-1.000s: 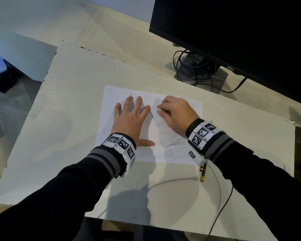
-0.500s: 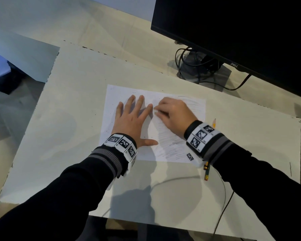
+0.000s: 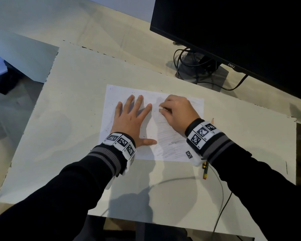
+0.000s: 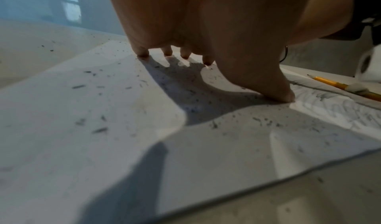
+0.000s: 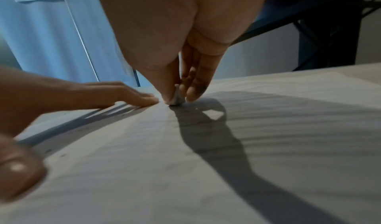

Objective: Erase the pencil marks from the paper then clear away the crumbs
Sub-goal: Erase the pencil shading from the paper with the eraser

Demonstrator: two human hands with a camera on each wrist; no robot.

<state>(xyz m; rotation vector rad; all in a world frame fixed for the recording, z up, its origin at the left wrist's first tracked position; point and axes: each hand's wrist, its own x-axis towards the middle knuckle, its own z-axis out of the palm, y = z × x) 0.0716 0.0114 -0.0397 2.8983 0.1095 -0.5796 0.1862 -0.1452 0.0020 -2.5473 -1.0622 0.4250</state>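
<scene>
A white sheet of paper lies on the pale board, with grey pencil scribbles over its right half. Dark eraser crumbs are scattered over its left half. My left hand lies flat with fingers spread, pressing the paper down. My right hand pinches a small pale eraser between thumb and fingers, its tip on the paper just right of my left fingertips. The eraser is mostly hidden in the head view.
A yellow-and-green pencil lies under my right wrist at the paper's right edge. A black monitor with stand and cables is at the back right. A thin cable trails over the board's near edge.
My right hand has moved with the eraser a little up the paper, towards its far edge. The left hand stays flat in place.
</scene>
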